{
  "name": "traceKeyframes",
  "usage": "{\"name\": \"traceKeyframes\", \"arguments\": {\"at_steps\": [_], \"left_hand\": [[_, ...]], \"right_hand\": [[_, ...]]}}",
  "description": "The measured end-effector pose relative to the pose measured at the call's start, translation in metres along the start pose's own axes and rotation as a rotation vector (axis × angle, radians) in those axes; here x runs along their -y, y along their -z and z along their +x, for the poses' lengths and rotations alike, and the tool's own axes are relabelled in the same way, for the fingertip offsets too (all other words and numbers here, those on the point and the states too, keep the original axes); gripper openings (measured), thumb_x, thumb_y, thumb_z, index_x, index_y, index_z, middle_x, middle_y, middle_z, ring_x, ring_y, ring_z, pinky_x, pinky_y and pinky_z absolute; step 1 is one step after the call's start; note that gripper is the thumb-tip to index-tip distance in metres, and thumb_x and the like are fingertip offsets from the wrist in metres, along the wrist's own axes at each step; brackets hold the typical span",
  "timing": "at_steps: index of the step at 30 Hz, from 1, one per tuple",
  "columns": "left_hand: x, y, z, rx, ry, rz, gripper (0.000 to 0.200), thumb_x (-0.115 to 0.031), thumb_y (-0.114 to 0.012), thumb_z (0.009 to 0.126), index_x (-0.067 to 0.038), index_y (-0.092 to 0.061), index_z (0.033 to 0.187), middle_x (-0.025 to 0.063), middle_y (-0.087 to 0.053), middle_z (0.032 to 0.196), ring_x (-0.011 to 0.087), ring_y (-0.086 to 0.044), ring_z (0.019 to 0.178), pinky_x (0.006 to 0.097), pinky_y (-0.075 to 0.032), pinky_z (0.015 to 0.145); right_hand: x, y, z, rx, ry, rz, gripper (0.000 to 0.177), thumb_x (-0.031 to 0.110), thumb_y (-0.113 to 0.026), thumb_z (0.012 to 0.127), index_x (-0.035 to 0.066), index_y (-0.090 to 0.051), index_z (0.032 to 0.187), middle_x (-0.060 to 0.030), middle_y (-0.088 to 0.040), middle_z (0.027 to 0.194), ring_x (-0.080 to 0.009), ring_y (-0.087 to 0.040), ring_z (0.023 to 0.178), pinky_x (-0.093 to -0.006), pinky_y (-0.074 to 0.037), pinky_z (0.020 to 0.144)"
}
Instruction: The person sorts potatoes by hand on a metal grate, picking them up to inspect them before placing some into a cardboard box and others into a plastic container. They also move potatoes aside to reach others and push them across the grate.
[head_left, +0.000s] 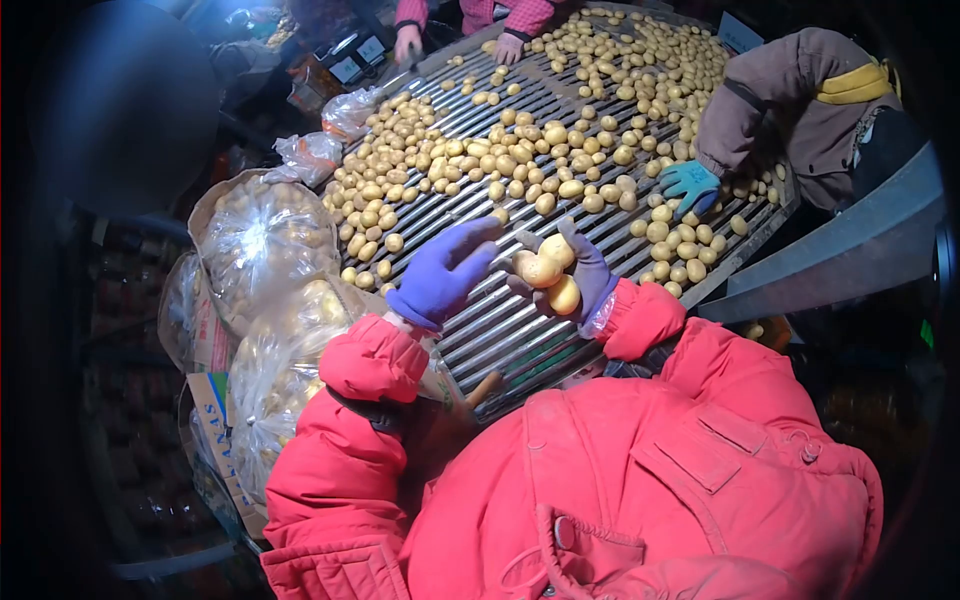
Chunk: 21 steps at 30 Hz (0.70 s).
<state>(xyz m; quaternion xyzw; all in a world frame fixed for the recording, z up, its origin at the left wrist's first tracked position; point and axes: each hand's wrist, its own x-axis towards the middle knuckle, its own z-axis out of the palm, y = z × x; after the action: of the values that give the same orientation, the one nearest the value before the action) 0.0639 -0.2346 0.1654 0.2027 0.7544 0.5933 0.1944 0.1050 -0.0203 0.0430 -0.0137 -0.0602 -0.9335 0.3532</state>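
Three potatoes [537, 270] rest in my right hand [594, 275], which wears a purple glove with dark, dirty fingers. Its palm is turned up and the fingers curl around them. My left hand [440, 275], in a cleaner purple glove, is to the left with thumb and fingers apart and nothing seen in it. Both hands are above a sorting table of metal rollers [500, 325]. Just beyond my left fingertips, a single potato [500, 215] lies on the rollers. A broad spread of potatoes [510, 155] covers the far part of the table.
At the right, a co-worker's teal-gloved hand [690, 187] is among potatoes. Another person's hands [508, 48] are at the far edge. Plastic-lined bags of potatoes [262, 235] stand on the left. A curved metal rail [840, 240] runs along the right, and a wooden handle [484, 388] juts up near me.
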Motion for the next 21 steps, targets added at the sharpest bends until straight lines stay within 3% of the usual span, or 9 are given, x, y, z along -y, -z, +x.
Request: {"name": "traceKeyframes", "arguments": {"at_steps": [4,7,8,12,13,16,17,19,21], "left_hand": [[0.013,0.007,0.004,-0.066,0.03,0.038,0.036,-0.013,-0.065,0.099,0.0,-0.061,0.132,0.0101,-0.07,0.122,0.0145,-0.065,0.111,0.0276,-0.052,0.095],[0.016,0.011,0.004,0.02,0.065,0.089,0.037,-0.011,-0.06,0.102,0.001,-0.057,0.136,0.0093,-0.066,0.127,0.0156,-0.062,0.115,0.0293,-0.05,0.099],[0.012,0.01,0.003,0.032,0.112,0.066,0.037,-0.011,-0.059,0.102,0.002,-0.057,0.136,0.0098,-0.066,0.127,0.0165,-0.063,0.115,0.0296,-0.05,0.1],[0.022,0.01,0.005,0.049,0.091,0.072,0.034,-0.012,-0.062,0.101,0.002,-0.06,0.132,0.0106,-0.07,0.119,0.0152,-0.064,0.112,0.0277,-0.051,0.097],[0.025,0.014,0.006,0.061,0.09,0.103,0.034,-0.009,-0.061,0.101,0.003,-0.06,0.132,0.0128,-0.069,0.121,0.018,-0.064,0.113,0.0295,-0.051,0.1],[0.018,0.01,0.003,0.056,0.186,-0.022,0.033,-0.007,-0.059,0.101,0.005,-0.059,0.132,0.0153,-0.066,0.125,0.0226,-0.065,0.115,0.0337,-0.051,0.103],[0.021,0.011,0.003,0.063,0.191,-0.03,0.033,-0.006,-0.059,0.101,0.006,-0.059,0.131,0.0157,-0.066,0.125,0.0234,-0.065,0.115,0.0346,-0.052,0.103],[0.023,0.012,0.002,0.076,0.198,-0.009,0.032,-0.008,-0.058,0.102,0.005,-0.06,0.131,0.0153,-0.066,0.125,0.0231,-0.066,0.113,0.0349,-0.053,0.101],[0.021,0.011,0.001,0.094,0.201,0.052,0.031,-0.01,-0.057,0.103,0.003,-0.06,0.131,0.0138,-0.069,0.122,0.0209,-0.068,0.108,0.0336,-0.055,0.096]], "right_hand": [[0.003,0.015,-0.021,0.056,0.007,0.131,0.064,0.045,-0.065,0.095,0.023,-0.042,0.151,-0.0258,-0.028,0.157,-0.0391,-0.05,0.126,-0.0523,-0.058,0.078],[0.005,0.015,-0.044,0.001,0.073,-0.114,0.06,0.032,-0.067,0.094,0.017,-0.044,0.148,-0.0245,-0.055,0.137,-0.0358,-0.064,0.109,-0.0414,-0.059,0.078],[0.005,0.027,-0.051,-0.106,0.134,-0.18,0.056,0.025,-0.064,0.095,0.017,-0.045,0.147,-0.0234,-0.057,0.134,-0.0331,-0.066,0.104,-0.0397,-0.059,0.073],[-0.018,-0.018,-0.118,-0.288,0.211,-0.326,0.049,0.014,-0.066,0.091,0.001,-0.05,0.135,-0.0153,-0.065,0.114,-0.0236,-0.064,0.104,-0.033,-0.048,0.098],[-0.015,-0.014,-0.138,-0.329,0.112,-0.341,0.047,0.014,-0.065,0.092,0.002,-0.051,0.135,-0.0133,-0.066,0.113,-0.0217,-0.064,0.101,-0.0321,-0.05,0.095],[-0.017,0.028,-0.198,-0.384,0.046,-0.279,0.048,0.013,-0.065,0.092,0.002,-0.051,0.137,-0.0116,-0.066,0.116,-0.02,-0.066,0.097,-0.0321,-0.055,0.087],[-0.026,-0.015,-0.217,-0.503,0.077,-0.286,0.049,0.014,-0.065,0.092,0.003,-0.052,0.137,-0.0123,-0.066,0.118,-0.0206,-0.066,0.098,-0.0347,-0.056,0.085],[-0.028,0.03,-0.259,-0.558,0.109,-0.288,0.063,0.02,-0.064,0.09,0.004,-0.043,0.148,-0.0212,-0.057,0.14,-0.0217,-0.068,0.1,-0.0342,-0.056,0.089],[-0.035,0.031,-0.293,-0.61,0.199,-0.314,0.062,0.021,-0.062,0.092,0.004,-0.042,0.148,-0.022,-0.056,0.14,-0.0221,-0.068,0.097,-0.0337,-0.057,0.082]]}}
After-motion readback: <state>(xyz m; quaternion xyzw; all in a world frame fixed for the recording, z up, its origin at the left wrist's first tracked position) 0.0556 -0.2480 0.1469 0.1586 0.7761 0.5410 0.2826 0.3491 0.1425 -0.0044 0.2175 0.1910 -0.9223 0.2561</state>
